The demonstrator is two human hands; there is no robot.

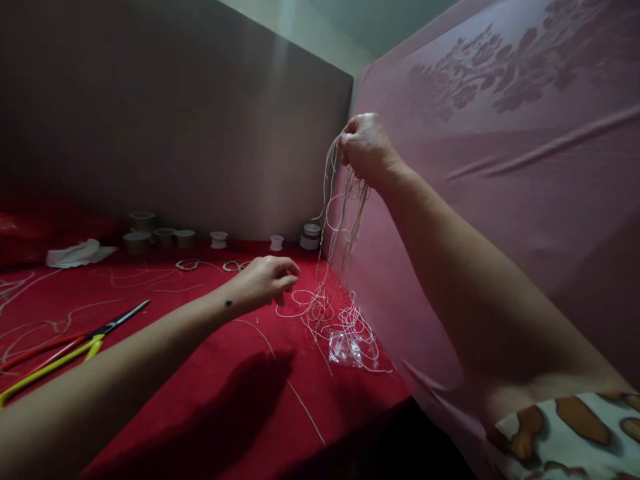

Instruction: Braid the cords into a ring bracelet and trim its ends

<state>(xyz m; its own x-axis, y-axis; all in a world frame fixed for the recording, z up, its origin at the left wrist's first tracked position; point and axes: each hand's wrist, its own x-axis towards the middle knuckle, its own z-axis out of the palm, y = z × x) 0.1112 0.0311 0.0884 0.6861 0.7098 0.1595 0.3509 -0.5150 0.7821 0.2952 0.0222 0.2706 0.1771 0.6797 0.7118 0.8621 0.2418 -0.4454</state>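
My right hand [367, 148] is raised at the back right, its fingers closed round a bundle of thin beige cords [345, 213]. The cords hang down in loose loops, and their lower ends reach a tangle of cord [323, 307] on the red cloth. Lower and to the left, my left hand [270, 279] hovers over the cloth with fingers loosely bent and apart, nothing visible in it. White cord [357, 320] lies coiled beside the tangle, by a small clear plastic bag [345, 349].
Scissors [100, 331] with red and yellow handles lie at the left. Several spools [185, 239] line the back wall, with a white tissue [80, 253] near them. A small cord ring [187, 265] and loose strands [300, 400] lie on the red cloth [200, 387]. Pink fabric [500, 213] covers the right side.
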